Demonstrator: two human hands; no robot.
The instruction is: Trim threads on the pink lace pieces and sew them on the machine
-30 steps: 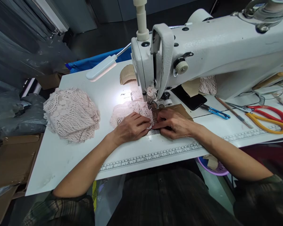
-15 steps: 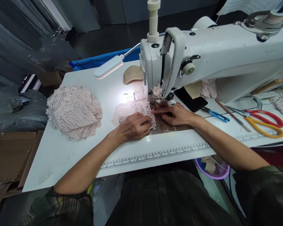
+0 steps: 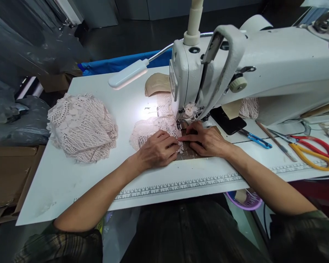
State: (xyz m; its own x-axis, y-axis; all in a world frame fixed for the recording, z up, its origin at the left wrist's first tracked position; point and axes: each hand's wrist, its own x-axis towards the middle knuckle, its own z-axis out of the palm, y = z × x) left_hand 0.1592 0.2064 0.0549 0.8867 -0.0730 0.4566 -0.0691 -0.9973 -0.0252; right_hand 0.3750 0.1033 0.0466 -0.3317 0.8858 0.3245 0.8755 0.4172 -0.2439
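Pale pink lace fabric [image 3: 144, 132] lies under the needle end of a white sewing machine [image 3: 186, 73]. My left hand [image 3: 159, 149] rests on the lace's near right part, its fingers curled and gripping the edge. From the other side, my right hand [image 3: 205, 140] has its fingers bent, with the index fingertip at the same lace edge close to my left fingertips. Its grip there is partly hidden. Below my right hand lies a brown sheet [image 3: 193, 154]. A beige moulded cup [image 3: 157, 84] lies behind the lace, partly covered by the machine head.
A heap of pink lace pieces [image 3: 82, 128] sits on the left of the white table [image 3: 98, 188]. Blue thread snips [image 3: 256, 139], red-and-yellow scissors [image 3: 312, 153] and a black phone [image 3: 227, 120] lie at right. A lamp [image 3: 128, 74] lights the lace. Below hangs a purple basket [image 3: 246, 207].
My right hand shifted up towards the presser foot, then back to the lace edge by my left fingers. My left hand stays on the lace. The camera view has shifted slightly.
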